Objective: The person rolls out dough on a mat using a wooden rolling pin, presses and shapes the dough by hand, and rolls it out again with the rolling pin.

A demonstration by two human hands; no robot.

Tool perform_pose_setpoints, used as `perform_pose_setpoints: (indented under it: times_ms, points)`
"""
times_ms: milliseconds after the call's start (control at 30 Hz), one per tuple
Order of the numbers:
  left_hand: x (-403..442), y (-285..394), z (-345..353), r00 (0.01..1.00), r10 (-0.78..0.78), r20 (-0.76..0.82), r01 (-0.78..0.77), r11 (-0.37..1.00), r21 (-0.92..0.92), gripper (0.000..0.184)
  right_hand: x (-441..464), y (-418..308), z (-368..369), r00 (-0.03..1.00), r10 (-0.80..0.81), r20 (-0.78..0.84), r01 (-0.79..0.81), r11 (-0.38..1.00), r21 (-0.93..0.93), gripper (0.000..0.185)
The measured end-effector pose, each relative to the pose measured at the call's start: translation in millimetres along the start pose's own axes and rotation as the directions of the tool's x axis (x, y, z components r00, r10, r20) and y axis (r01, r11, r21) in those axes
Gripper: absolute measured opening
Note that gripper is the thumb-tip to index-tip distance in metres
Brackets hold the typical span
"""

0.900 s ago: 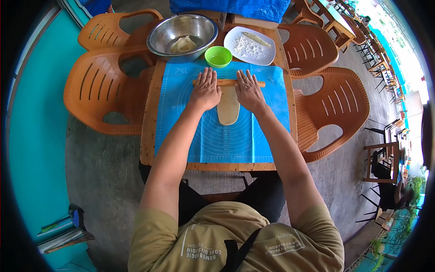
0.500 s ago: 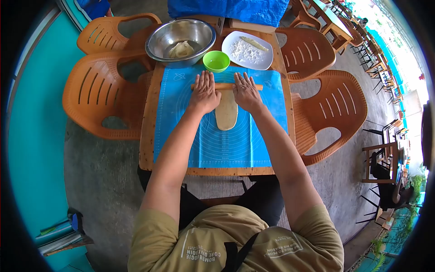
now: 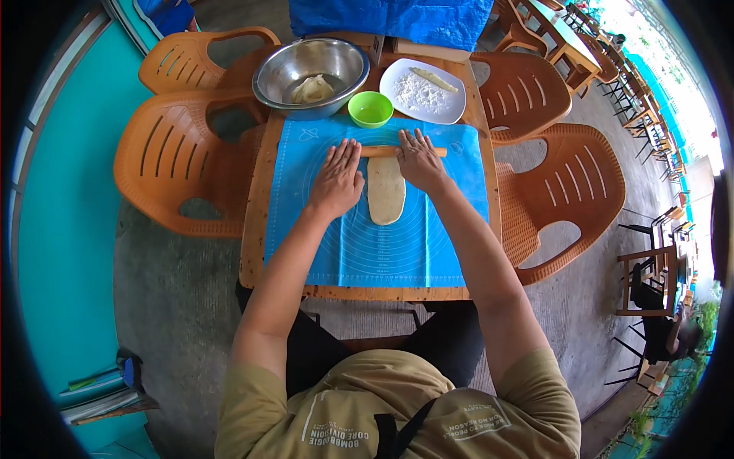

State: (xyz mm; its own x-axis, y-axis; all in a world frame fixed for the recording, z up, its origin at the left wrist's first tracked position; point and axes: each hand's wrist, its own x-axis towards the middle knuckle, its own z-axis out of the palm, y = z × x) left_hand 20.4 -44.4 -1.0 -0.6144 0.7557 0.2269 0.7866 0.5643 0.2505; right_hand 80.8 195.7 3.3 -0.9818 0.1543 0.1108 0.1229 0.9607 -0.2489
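Note:
A wooden rolling pin point(image 3: 376, 152) lies crosswise over the far end of a long, flat piece of dough point(image 3: 386, 195) on the blue mat point(image 3: 306, 256). My left hand point(image 3: 338, 180) is at the pin's left end, fingers extended and palm down. Flat on the right part of the pin rests my right hand point(image 3: 419, 161), its fingers stretched forward. Neither hand is wrapped round the pin. The near part of the dough shows between my forearms.
Beyond the mat stand a metal bowl point(image 3: 311, 76) with dough, a green bowl point(image 3: 371, 110) and a white plate point(image 3: 423, 92) with flour. Orange chairs point(image 3: 180, 161) flank the wooden table point(image 3: 254, 249). A person point(image 3: 673, 336) is at the far right.
My left hand has shifted left and slightly towards me, off the middle of the pin to its left end. My right hand remains on the pin. The camera view has shifted slightly.

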Motion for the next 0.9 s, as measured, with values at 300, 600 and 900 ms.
perform_pose_setpoints:
  times_ms: [300, 600, 900]
  points:
    - [24.4, 3.0, -2.9, 0.990, -0.101, 0.097, 0.094, 0.993, 0.070, 0.064, 8.0, 3.9, 3.2, 0.999, 0.012, -0.032, -0.012, 1.000, 0.004, 0.059]
    - [38.2, -0.3, 2.8, 0.986, -0.139, 0.095, 0.137, 0.990, 0.032, 0.067, 12.7, 3.7, 3.2, 0.987, 0.006, -0.161, 0.005, 0.998, 0.070, 0.051]
    - [31.6, 3.2, -0.3, 0.984, -0.134, 0.119, 0.125, 0.989, 0.077, 0.067, 4.5, 4.4, 12.9, 0.981, -0.002, -0.195, 0.006, 1.000, 0.018, 0.055]
